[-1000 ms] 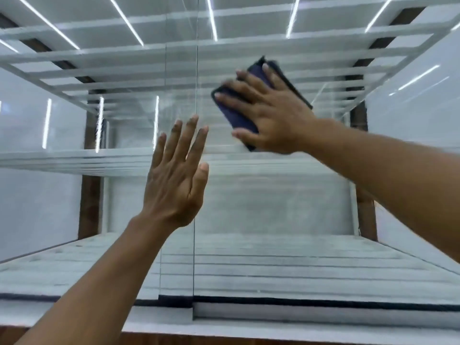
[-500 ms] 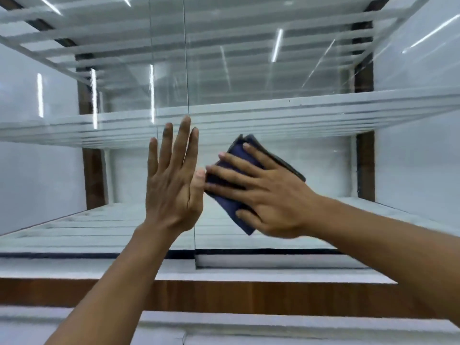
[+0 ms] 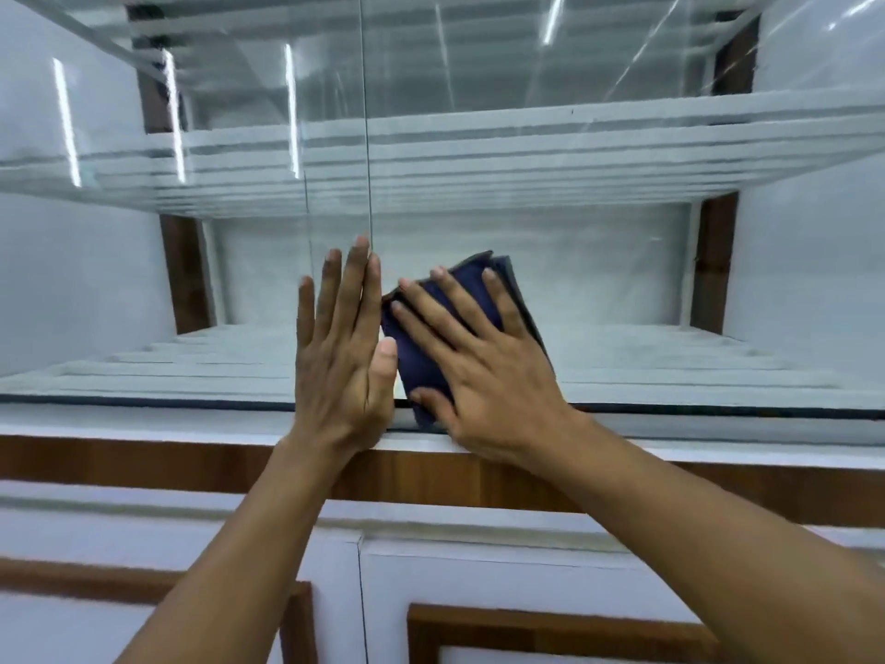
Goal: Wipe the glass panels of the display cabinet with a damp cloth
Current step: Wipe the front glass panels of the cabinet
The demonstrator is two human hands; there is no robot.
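The right hand (image 3: 488,371), just right of the frame's centre, lies flat with fingers spread and straight. It presses a folded dark blue cloth (image 3: 419,361) against the right glass panel (image 3: 598,289). Its thumb lies along the cloth's lower edge, and no finger curls round the cloth.

The cloth sits low on that panel, its bottom corner just above the white ledge (image 3: 191,419) that carries the glass. Its left edge is just beside the vertical seam (image 3: 365,136) where the two panels meet.

The left hand (image 3: 337,361), at the centre of the frame, is also flat, fingers straight and close together, and holds nothing. Its palm is on the left glass panel (image 3: 239,289) right at the seam. Whether its thumb touches the cloth I cannot tell.

A glass shelf (image 3: 550,146) crosses the upper half of the frame behind the panels. Below the ledge run a wood strip (image 3: 143,460) and the white lower doors (image 3: 479,577).

This looks like the low end of a wiping stroke along the right panel's inner edge, with the left hand bracing the neighbouring pane. The next move probably calls for shifting the cloth toward the right of the frame and starting an overlapping strip under even, flat pressure. The left panel will likely need wiping where the bare palm rests. Reflections hide any streaks, so how much glass remains is unclear.
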